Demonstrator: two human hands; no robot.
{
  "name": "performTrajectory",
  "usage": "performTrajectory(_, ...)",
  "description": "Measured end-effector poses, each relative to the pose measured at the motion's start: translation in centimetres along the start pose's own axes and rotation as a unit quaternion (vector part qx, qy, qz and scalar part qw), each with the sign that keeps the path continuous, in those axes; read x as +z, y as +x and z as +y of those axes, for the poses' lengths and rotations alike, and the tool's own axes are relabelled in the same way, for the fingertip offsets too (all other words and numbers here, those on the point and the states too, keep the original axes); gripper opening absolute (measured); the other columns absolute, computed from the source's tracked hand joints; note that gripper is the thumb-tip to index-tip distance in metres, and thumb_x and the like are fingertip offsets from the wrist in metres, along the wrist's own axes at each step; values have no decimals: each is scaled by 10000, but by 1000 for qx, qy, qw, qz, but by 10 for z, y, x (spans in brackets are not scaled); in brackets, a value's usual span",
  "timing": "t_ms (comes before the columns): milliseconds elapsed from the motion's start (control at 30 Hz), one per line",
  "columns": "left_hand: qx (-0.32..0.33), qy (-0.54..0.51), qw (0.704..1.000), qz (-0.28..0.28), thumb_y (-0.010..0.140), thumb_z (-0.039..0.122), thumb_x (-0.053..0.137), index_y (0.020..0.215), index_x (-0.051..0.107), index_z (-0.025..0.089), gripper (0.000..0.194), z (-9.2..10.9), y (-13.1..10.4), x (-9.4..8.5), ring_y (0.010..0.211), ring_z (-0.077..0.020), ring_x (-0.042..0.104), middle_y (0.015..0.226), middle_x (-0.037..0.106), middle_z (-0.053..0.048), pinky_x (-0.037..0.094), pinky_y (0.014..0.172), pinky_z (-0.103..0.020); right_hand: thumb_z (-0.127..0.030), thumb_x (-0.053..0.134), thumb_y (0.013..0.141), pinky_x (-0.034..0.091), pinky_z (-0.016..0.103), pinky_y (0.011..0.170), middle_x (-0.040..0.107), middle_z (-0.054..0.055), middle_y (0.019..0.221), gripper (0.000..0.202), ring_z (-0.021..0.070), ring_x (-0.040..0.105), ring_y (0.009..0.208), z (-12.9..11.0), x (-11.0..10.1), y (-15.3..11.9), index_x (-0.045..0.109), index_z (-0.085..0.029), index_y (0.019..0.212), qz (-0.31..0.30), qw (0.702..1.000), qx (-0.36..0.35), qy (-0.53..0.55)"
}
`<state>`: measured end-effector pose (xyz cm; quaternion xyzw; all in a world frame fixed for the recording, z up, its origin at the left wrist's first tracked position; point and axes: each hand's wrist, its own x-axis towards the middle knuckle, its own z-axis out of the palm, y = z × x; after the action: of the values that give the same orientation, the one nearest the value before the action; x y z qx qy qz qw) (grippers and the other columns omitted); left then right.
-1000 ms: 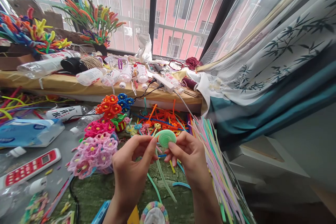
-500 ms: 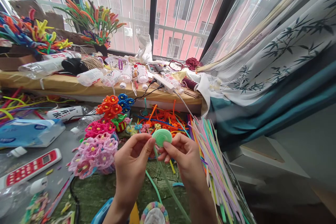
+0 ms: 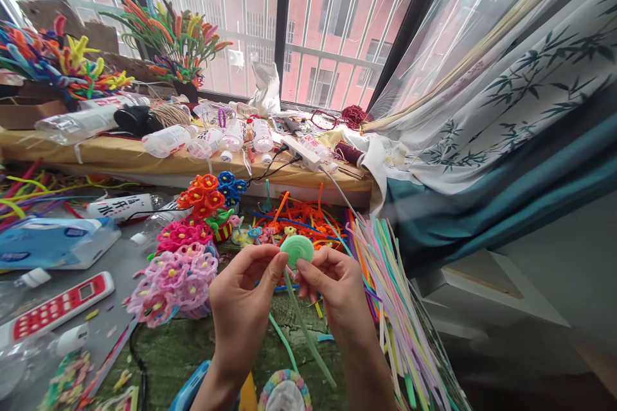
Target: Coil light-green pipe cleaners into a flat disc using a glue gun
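Observation:
Between my two hands is a mint-green pipe cleaner coil (image 3: 296, 248), wound into a flat round disc, with its loose tail (image 3: 304, 327) hanging down over the table. The fingers of my left hand (image 3: 248, 295) pinch the disc's left edge. My right hand (image 3: 332, 282) has its thumb on the disc's lower right face, fingers curled behind. Below the hands lie another green pipe cleaner (image 3: 284, 341) and a round piece with a pastel multicoloured rim (image 3: 285, 392). A blue tool handle (image 3: 190, 388) shows partly beside my left forearm.
Fuzzy flower bunches (image 3: 173, 276) stand left of my hands. Loose pastel pipe cleaners (image 3: 400, 308) lie to the right, orange ones (image 3: 308, 215) behind. A red-and-white remote (image 3: 58, 311), a tissue pack (image 3: 58, 242) and bottles are at left. A power strip (image 3: 301, 153) rests on the sill.
The disc has turned slightly in my fingers, and the loose tail has swung, its lower end now showing higher up. Both hands keep nearly the same place.

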<state>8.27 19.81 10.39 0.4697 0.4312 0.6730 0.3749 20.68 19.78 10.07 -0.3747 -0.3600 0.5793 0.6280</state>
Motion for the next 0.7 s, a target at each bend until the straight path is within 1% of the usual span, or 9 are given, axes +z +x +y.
performTrajectory(100,9,12,1000,-17,747,169,792,779,748,217,73,0,2,-1,600,-93,677,703,737,47,545,565,-123,-373,944,641,434,136,398,710,0,547,365,77,609,414,-4,-2,1,655,-158,586,-19,999,14,-23)
performTrajectory(167,8,26,999,-36,762,187,779,761,739,206,44,2,4,-2,583,-91,655,682,714,44,536,541,-127,-365,958,617,450,137,418,691,-17,538,352,79,612,435,-8,-6,2,673,-159,600,-37,998,23,-48)
performTrajectory(233,5,39,997,-60,777,203,767,744,731,195,49,4,5,-4,537,-82,615,648,686,46,513,498,-126,-335,971,599,471,135,447,694,-26,558,313,80,622,472,-12,-11,1,711,-165,643,-41,996,25,-75)
performTrajectory(300,3,45,996,-81,785,200,759,746,730,192,49,7,6,-6,520,-77,596,638,676,47,500,481,-126,-325,965,617,489,133,475,715,-24,607,273,78,623,505,-16,-16,0,753,-178,705,-27,995,10,-93)
performTrajectory(367,5,51,994,-99,783,187,755,749,731,192,42,8,7,-7,562,-88,618,665,690,37,515,509,-131,-339,949,650,496,134,484,735,-19,660,248,73,614,517,-18,-19,-2,787,-195,771,-5,995,-11,-103)
performTrajectory(433,9,62,991,-122,782,185,751,742,730,188,46,10,7,-9,585,-96,625,675,691,29,526,529,-136,-343,934,678,498,137,489,740,-19,680,233,72,608,523,-20,-21,-4,808,-208,821,13,993,-32,-112)
performTrajectory(500,13,69,988,-138,780,186,749,731,731,184,52,10,8,-9,567,-93,612,657,682,29,520,516,-134,-323,936,679,500,141,496,740,-19,677,224,76,614,528,-21,-22,-4,816,-211,832,17,991,-42,-122)
performTrajectory(633,4,55,990,-131,758,179,763,717,742,179,46,11,10,-7,500,-78,590,606,673,38,499,469,-120,-305,966,623,487,154,445,736,-14,651,241,97,636,500,-21,-22,-4,800,-200,762,6,993,-29,-118)
performTrajectory(700,-9,40,992,-121,731,169,777,714,753,179,31,11,10,-7,480,-81,605,596,687,39,504,456,-120,-310,974,605,517,172,450,739,-11,639,254,116,658,499,-20,-22,-4,792,-198,742,8,994,-24,-104)
